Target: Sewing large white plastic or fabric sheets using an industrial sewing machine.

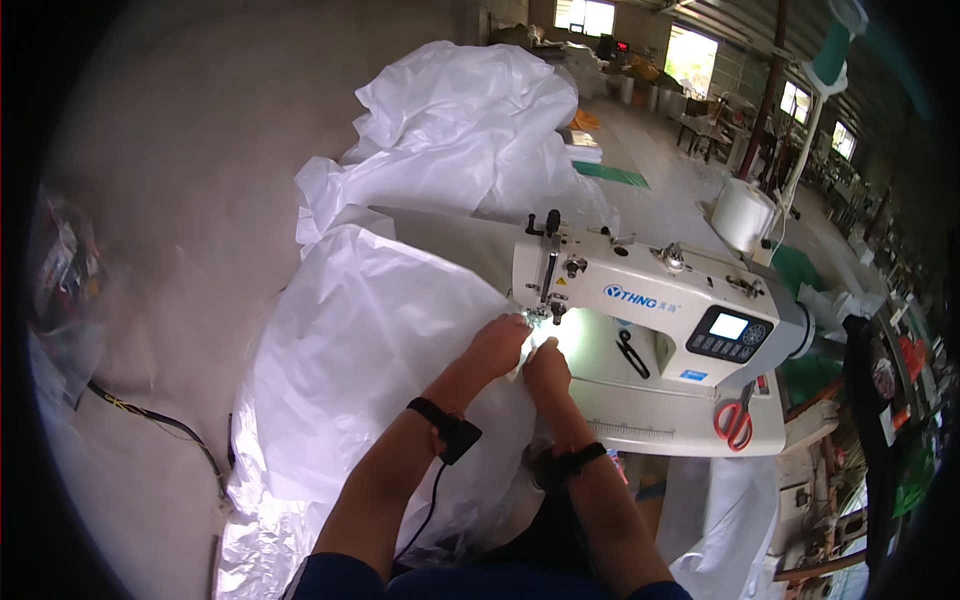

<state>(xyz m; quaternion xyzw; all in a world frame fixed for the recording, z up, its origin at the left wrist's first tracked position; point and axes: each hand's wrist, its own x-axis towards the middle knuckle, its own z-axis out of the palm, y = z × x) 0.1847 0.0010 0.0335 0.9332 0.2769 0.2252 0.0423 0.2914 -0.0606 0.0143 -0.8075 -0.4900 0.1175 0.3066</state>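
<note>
A white sewing machine [640,285] stands on its table, its needle area lit by a lamp. Close to the presser foot, my left hand [503,338] is closed on the edge of a white plastic-like sheet [370,350]. My right hand [547,372], just nearer to me and slightly to the right, is also closed on the sheet's edge. The fingertips of both are partly hidden by the hands and glare. The sheet spreads left over the table and hangs down toward my lap. Each wrist wears a black strap with a small device.
A big crumpled heap of white sheeting [470,120] rises behind the work. Small black thread snips [632,353] and red-handled scissors [735,425] lie on the machine table. A white thread cone [743,213] stands behind the machine. A dark cable [150,410] runs across the floor at left.
</note>
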